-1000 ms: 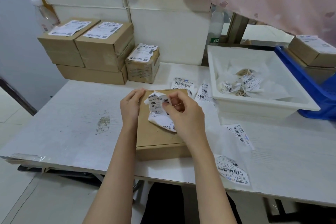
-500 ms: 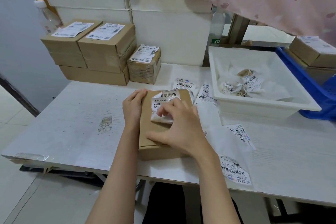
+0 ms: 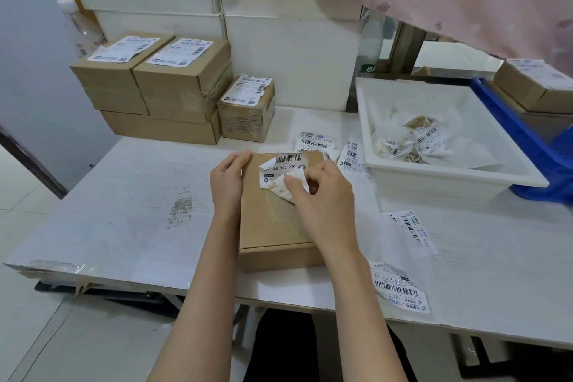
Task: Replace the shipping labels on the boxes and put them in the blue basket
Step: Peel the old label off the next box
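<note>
Brown box (image 3: 273, 226) flat on table; white label (image 3: 280, 172) half-peeled, crumpled at far end; blue basket (image 3: 539, 152) right.

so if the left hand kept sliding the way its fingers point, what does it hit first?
The left hand rests on the box's far-left edge, with its fingers pointing away and slightly right. The bare table comes next, then probably the small labelled box by the wall; depth is unclear.
</note>
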Tool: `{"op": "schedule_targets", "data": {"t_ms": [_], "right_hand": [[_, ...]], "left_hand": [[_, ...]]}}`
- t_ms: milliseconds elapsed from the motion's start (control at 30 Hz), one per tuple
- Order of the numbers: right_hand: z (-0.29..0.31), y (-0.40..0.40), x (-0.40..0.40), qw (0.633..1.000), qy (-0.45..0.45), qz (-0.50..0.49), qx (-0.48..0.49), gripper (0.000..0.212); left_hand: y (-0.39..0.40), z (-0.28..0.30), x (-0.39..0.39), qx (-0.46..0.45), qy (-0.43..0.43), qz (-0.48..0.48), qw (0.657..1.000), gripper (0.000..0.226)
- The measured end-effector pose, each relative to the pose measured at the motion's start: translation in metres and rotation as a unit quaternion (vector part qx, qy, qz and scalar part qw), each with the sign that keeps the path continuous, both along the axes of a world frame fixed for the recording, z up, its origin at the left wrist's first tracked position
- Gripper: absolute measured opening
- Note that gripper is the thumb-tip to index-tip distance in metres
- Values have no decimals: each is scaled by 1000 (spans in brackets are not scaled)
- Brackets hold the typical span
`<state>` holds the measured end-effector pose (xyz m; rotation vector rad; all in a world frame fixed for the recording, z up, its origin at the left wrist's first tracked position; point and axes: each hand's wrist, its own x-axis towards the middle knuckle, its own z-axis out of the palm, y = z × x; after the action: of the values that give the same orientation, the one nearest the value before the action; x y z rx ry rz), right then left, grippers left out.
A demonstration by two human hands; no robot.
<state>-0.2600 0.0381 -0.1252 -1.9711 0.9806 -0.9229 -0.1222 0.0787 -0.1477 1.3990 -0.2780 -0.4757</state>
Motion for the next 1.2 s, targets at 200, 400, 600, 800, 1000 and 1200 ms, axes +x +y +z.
{"op": "schedule_targets", "data": {"t_ms": [200, 400, 600, 800, 1000, 1200], "right_hand": [[9, 7, 0, 990, 124, 62, -35, 41], [-3, 0, 3, 989, 93, 9, -117, 22], [1, -2, 4, 997, 47, -29, -56, 22], [2, 2, 1, 989, 111, 3, -95, 26], [1, 1, 4, 997, 23, -33, -68, 22], [2, -6, 0, 996, -56, -64, -16, 15]], "left_hand": [[-3, 1, 2, 2, -13, 5, 1000, 22], [-2, -2, 1, -3, -7, 6, 1000, 20], [-2, -2, 1, -1, -2, 2, 1000, 21], [-3, -3, 2, 4, -14, 12, 1000, 17], [-2, -3, 0, 3, -17, 8, 1000, 17], [-2, -4, 1, 4, -34, 3, 999, 17]]}}
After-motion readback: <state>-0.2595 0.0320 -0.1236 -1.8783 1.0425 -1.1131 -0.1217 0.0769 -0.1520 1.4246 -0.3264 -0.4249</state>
